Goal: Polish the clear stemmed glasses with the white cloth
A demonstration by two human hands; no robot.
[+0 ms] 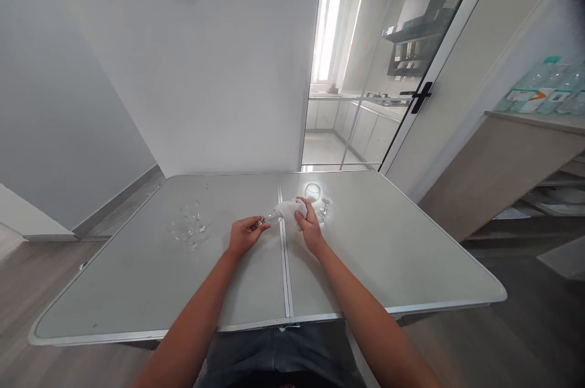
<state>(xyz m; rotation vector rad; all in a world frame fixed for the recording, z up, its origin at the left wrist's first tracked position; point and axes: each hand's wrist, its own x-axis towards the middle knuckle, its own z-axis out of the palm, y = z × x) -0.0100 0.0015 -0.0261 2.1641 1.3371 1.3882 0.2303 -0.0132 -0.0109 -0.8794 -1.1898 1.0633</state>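
My left hand (244, 234) is closed around the base and stem of a small clear stemmed glass (267, 219) that lies tilted over the middle of the grey folding table (137, 290). My right hand (308, 225) grips a white cloth (289, 208) bunched around the glass's bowl. Just beyond my right hand a clear glass (313, 192) lies near another small stemmed glass (325, 210). Several more small clear glasses (189, 228) stand in a group to the left of my left hand.
The table's centre seam (286, 278) runs between my forearms. A white wall stands behind the table, and a glass door with a black handle (420, 97) opens to a kitchen at the back right. A wooden counter with water bottles (543, 86) is at the right.
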